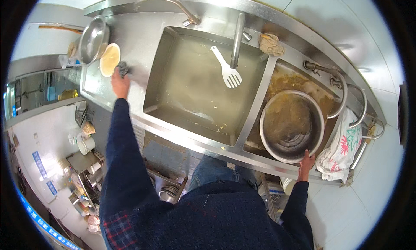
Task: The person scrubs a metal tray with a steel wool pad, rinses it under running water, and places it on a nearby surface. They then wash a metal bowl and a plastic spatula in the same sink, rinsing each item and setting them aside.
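At the far left of the steel counter, my left hand (120,85) is at a grey scouring pad (122,69), beside a pale oval dish (110,60) with yellowish contents; whether its fingers are closed on the pad is unclear. My right hand (306,164) grips the near rim of a large metal basin (292,126), which rests tilted in the right sink (255,143). Brownish water or residue shows in the basin. A white slotted spatula (229,73) lies in the cloudy water of the left sink (195,84), close to the spout of a faucet (238,39).
A steel bowl (94,39) stands behind the dish. A crumpled brown cloth (271,44) lies on the back ledge. Curved taps (341,87) reach over the right sink. A white plastic bag (339,149) sits at the right end. A second faucet (169,1) rises behind the left sink.
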The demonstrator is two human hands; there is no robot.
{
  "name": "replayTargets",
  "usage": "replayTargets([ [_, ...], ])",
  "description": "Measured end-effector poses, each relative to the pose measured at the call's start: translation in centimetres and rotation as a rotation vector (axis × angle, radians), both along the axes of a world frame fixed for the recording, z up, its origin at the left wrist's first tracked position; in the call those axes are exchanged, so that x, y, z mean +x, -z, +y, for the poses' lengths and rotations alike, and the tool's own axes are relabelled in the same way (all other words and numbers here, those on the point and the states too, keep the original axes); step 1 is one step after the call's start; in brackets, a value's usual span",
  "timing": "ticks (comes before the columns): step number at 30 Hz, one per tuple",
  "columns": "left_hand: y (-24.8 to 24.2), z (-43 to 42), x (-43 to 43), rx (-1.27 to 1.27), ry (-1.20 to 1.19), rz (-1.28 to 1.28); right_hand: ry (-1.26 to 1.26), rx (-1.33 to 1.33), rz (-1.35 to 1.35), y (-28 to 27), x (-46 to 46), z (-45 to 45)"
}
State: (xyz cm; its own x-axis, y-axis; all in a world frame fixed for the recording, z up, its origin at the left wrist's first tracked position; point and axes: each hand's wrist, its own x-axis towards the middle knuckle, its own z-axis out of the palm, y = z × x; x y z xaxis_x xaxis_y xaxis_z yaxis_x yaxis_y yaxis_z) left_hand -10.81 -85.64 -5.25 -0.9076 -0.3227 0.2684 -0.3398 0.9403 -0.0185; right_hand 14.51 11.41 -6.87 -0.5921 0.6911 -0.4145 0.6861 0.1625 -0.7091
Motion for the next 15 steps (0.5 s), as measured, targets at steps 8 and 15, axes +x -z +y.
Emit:
replayTargets([
  [8, 5.8, -9.1, -4.2, 0.679, -0.162, -0.173, -0.08, 0.541, 0.033, -3.0, -0.4, -1.7],
  [15, -3.6, 28.5, 1.6, 1.184, 0.166, -0.203, -0.029, 0.289, 0.252, -4.6, -5.4, -7.0],
])
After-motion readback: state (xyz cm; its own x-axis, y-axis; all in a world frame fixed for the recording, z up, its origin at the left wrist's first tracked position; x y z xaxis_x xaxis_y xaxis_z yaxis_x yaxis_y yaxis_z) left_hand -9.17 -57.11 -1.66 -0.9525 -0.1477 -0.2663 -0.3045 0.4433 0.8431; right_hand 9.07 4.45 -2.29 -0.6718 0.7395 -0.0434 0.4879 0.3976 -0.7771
